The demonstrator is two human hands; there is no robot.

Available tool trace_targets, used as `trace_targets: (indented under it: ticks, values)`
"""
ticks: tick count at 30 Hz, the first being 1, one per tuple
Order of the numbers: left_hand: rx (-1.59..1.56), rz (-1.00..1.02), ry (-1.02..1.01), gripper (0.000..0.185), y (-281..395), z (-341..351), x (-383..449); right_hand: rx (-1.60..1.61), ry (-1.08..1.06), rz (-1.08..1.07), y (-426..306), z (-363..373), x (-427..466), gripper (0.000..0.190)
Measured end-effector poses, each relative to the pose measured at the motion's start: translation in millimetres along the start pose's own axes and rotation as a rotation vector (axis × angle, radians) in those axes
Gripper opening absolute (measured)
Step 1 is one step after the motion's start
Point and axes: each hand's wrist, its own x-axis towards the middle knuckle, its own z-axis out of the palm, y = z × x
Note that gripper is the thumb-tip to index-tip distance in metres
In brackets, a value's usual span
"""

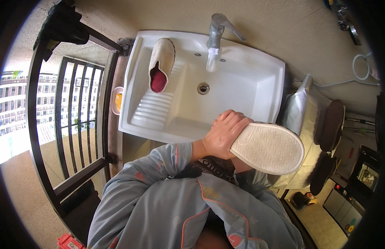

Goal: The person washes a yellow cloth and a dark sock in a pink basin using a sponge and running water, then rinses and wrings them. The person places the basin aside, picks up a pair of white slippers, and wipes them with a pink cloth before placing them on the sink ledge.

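A shoe (268, 147) with a pale, patterned rubber sole is held above the sink's near right edge, its sole turned up towards me. My left hand (225, 135) is closed round one end of it. Only the wrist of my right hand (241, 165) shows, below the shoe; its fingers are hidden, so their grip cannot be told. Another shoe (163, 63), off-white with a red lining, lies on the left side of the white ceramic sink (127, 109), partly over the ribbed washboard.
A metal faucet (215, 34) stands at the sink's back, above the drain (203, 88). Left are a soap dish (113, 101) holding something yellow and a dark metal window frame (33, 109). Dark brown shoes or slippers (332, 124) rest on a silvery cover (300, 116) at right.
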Motion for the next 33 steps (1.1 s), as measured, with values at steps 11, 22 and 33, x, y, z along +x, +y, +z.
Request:
trace_targets:
  ticks: [11,22,33]
  values:
    - [-0.046,-0.134,-0.001,0.069,-16.4,2.2,-16.8,-0.242,-0.066,-0.077,14.2,-9.3,-17.0,0.064]
    - [-0.956,-0.905,0.191,0.066,-69.9,-84.9,-96.9,-0.222,-0.002,0.558,8.9,63.3,67.1,0.062]
    - [-0.819,-0.997,-0.003,0.069,-96.3,-149.1,-123.6,-0.811,-0.046,0.641,46.1,104.3,127.9,0.02]
